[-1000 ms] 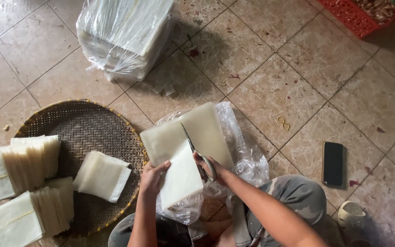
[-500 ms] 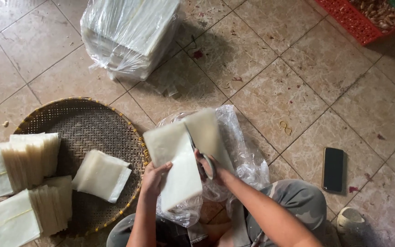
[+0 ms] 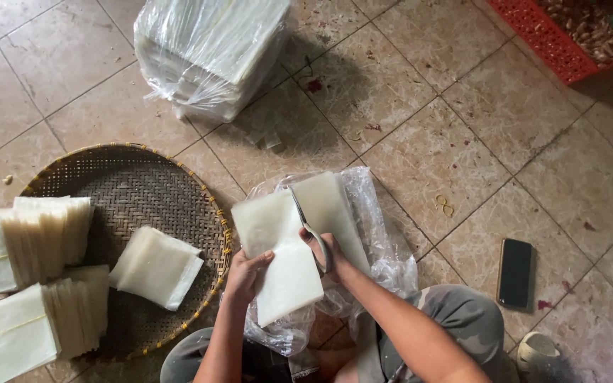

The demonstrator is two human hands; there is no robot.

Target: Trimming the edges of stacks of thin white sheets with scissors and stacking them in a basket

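Observation:
My left hand (image 3: pixel 245 273) grips the left edge of a stack of pale translucent sheets (image 3: pixel 278 255). In my right hand (image 3: pixel 324 252) is a pair of scissors (image 3: pixel 311 230), its blades running up the middle of the stack and splitting it. The cut-off right part of the stack (image 3: pixel 331 216) lies beside the blades on a crumpled clear plastic bag (image 3: pixel 381 245) over my lap.
A round woven tray (image 3: pixel 140 184) at left holds several piles of cut sheets (image 3: pixel 157 266). A plastic-wrapped block of sheets (image 3: pixel 211 50) stands at the back. A black phone (image 3: pixel 516 273) lies on the tiled floor at right, a red crate (image 3: pixel 569 42) in the far right corner.
The scissors have worked a little further up the stack, and the gap between the two halves has widened slightly. My hands stay in nearly the same place.

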